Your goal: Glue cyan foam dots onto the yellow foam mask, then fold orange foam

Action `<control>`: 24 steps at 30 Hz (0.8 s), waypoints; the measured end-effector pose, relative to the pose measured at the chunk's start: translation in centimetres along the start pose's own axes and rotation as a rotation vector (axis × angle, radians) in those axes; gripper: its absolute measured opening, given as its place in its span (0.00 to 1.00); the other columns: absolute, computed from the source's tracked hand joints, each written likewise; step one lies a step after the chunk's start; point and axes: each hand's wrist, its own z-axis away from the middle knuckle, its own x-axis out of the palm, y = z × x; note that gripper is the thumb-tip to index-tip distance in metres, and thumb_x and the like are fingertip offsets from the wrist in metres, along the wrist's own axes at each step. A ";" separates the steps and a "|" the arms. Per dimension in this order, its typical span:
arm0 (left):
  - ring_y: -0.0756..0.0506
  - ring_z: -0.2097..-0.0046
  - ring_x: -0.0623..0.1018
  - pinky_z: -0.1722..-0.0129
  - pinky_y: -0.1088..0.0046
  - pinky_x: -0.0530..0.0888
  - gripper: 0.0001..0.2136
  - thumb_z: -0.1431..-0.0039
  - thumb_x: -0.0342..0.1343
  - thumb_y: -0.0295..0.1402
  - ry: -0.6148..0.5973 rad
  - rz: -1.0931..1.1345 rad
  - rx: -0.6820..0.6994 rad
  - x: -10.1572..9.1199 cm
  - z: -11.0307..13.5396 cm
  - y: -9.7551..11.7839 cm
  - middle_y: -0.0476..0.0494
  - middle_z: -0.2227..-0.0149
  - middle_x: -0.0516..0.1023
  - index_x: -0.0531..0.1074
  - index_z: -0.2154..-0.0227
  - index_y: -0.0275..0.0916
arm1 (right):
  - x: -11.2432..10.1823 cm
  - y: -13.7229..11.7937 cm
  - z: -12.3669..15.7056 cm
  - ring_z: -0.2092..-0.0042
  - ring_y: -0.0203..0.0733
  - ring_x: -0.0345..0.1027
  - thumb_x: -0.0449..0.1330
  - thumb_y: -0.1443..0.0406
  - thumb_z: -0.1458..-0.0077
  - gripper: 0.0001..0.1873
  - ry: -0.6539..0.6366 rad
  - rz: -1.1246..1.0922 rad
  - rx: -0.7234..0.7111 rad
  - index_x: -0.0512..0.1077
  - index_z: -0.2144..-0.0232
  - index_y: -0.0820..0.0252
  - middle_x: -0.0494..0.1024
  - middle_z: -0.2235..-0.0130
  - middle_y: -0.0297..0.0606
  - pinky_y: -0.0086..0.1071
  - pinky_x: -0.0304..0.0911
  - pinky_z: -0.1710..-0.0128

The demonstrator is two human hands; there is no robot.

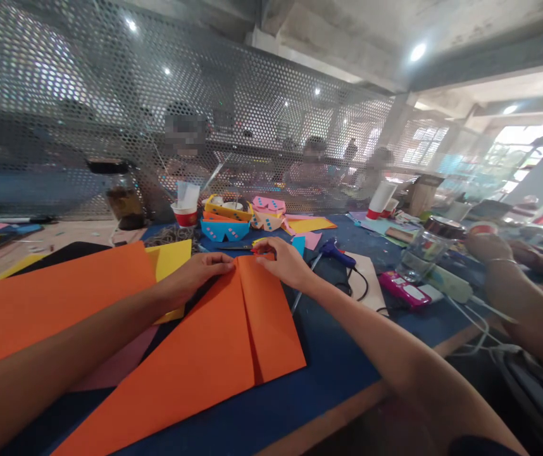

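A large sheet of orange paper lies on the blue table, with a flap folded over along its right side. At the far end of the fold, my left hand pinches the paper's edge between thumb and fingers. Just to its right, my right hand has its fingers curled round the top edge of the folded flap. A second orange sheet lies under my left forearm, over yellow paper and black paper. Beyond my hands are paper glasses in blue, yellow and pink.
A blue glue gun with a black cord lies right of my right hand. Further right are a magenta case, a clear jar and a co-worker's arm. A dark-lidded jar and paper cup stand by the perforated screen.
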 end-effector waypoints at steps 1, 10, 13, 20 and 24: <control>0.47 0.73 0.78 0.73 0.74 0.71 0.20 0.62 0.77 0.46 -0.003 -0.004 0.008 0.0 0.0 -0.1 0.49 0.73 0.83 0.79 0.70 0.41 | 0.0 -0.1 0.1 0.47 0.46 0.75 0.66 0.71 0.40 0.11 0.002 0.022 -0.020 0.81 0.55 0.57 0.83 0.51 0.41 0.40 0.65 0.44; 0.49 0.72 0.74 0.72 0.76 0.66 0.20 0.60 0.76 0.48 -0.061 -0.077 0.061 1.0 0.3 -0.1 0.51 0.73 0.80 0.80 0.69 0.41 | 0.8 -1.3 0.4 0.49 0.46 0.77 0.63 0.63 0.33 0.08 -0.093 0.030 -0.049 0.84 0.59 0.53 0.86 0.54 0.37 0.39 0.64 0.47; 0.49 0.72 0.74 0.72 0.76 0.67 0.22 0.58 0.75 0.51 -0.073 -0.096 0.062 1.2 0.5 0.0 0.52 0.72 0.79 0.80 0.67 0.41 | 1.2 -1.1 0.2 0.54 0.43 0.79 0.63 0.65 0.35 0.07 -0.100 -0.035 -0.009 0.83 0.62 0.55 0.86 0.59 0.35 0.33 0.67 0.53; 0.48 0.72 0.72 0.72 0.75 0.67 0.22 0.51 0.69 0.55 -0.015 -0.193 0.140 1.4 0.8 0.2 0.52 0.73 0.77 0.78 0.70 0.40 | 1.5 -1.0 0.0 0.59 0.39 0.78 0.65 0.67 0.39 0.04 -0.120 -0.166 -0.001 0.81 0.66 0.58 0.85 0.63 0.33 0.30 0.66 0.57; 0.47 0.71 0.72 0.71 0.74 0.66 0.19 0.51 0.68 0.53 0.009 -0.266 0.192 1.4 0.7 0.1 0.52 0.73 0.77 0.77 0.72 0.41 | 1.7 -0.9 -0.1 0.59 0.40 0.78 0.65 0.68 0.40 0.04 -0.128 -0.206 0.006 0.80 0.67 0.59 0.84 0.65 0.33 0.30 0.67 0.57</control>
